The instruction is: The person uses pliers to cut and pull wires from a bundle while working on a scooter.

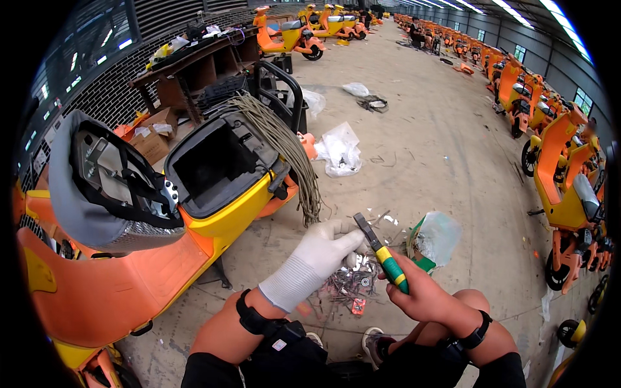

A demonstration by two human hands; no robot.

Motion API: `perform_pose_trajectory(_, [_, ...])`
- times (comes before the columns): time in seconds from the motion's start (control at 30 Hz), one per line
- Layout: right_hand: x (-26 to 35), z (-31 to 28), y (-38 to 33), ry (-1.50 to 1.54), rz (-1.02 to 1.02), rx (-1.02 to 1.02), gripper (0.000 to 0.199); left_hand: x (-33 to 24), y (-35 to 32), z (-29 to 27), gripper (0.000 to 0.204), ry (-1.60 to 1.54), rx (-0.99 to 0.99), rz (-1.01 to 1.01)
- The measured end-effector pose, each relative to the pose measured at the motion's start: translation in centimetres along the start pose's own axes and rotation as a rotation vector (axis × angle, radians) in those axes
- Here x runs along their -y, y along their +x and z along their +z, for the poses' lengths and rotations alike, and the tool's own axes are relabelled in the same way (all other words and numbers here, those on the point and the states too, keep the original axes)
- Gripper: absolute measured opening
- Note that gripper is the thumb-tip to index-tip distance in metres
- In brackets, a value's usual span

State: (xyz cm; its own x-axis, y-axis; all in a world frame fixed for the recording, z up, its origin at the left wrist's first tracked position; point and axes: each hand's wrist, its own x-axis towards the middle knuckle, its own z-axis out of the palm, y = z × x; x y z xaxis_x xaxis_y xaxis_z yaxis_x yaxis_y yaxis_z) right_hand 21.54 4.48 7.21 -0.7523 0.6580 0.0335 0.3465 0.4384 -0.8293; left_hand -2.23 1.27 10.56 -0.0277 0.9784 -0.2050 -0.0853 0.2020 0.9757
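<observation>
Carefully, keep the pliers (380,251) firm in the bare right hand (420,294), its grip closed round the handles; the gloved left hand (323,249), loosely curled, steadies the tip above the scrap pile (349,284) on the floor.

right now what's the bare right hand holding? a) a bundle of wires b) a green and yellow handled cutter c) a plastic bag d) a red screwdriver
b: the right hand grips a cutter with green and yellow handles, its dark tip pointing up toward the white-gloved left hand; the bundle of wires hangs off the orange scooter, untouched.
</observation>
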Motion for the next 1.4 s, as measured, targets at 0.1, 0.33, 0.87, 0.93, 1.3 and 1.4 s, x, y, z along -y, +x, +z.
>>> perform_pose_trajectory(0.1, [-0.1,0.0,0.2,0.14,0.058,0.058,0.072,0.2,0.4,0.4,0.023,0.182,-0.071,0.049])
perform_pose_trajectory(0.33, [-0.1,-0.1,-0.2,0.177,0.146,0.088,0.068,2.1,0.7,0.8,0.027,0.566,-0.212,0.17])
perform_pose_trajectory(0.87, [0.5,-1.5,-1.0,-0.304,-0.153,-0.173,0.072,-0.3,-0.6,0.0,0.016,-0.34,0.182,-0.189])
perform_pose_trajectory(0.93, [0.3,-1.7,-1.2,-0.353,-0.188,-0.164,0.076,0.5,-0.7,-0.3,0.016,-0.368,0.199,-0.192])
perform_pose_trajectory(1.3, [0.6,-1.8,-1.3,-0.287,-0.196,-0.142,0.074,-0.8,-1.1,0.1,0.022,-0.108,0.212,-0.083])
perform_pose_trajectory(1.4, [0.4,-1.3,-1.5,-0.206,-0.087,-0.073,0.075,-1.0,-1.2,0.3,0.024,0.044,0.159,-0.068])
